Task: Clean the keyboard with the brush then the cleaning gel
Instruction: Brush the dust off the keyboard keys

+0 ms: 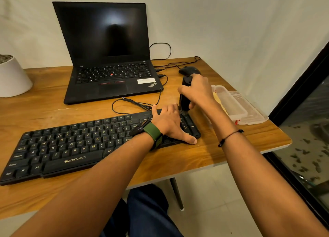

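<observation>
A black keyboard (71, 144) lies slanted across the wooden table (222, 156). My left hand (170, 123) rests flat on its right part beside the number pad, fingers spread, thumb at the front edge. My right hand (197, 90) grips a black brush (185, 94) held upright, its lower end touching the keys at the keyboard's top right corner. The bristles are mostly hidden behind my left fingers. A yellow mass, possibly the cleaning gel (218, 99), shows behind my right wrist at the clear plastic box (238, 105).
An open black laptop (110, 58) stands behind the keyboard, with cables (135, 103) looping between them. A black mouse (189, 70) sits at the back right. A white pot (12, 76) is at the far left. The table's right edge drops off beside a dark window frame.
</observation>
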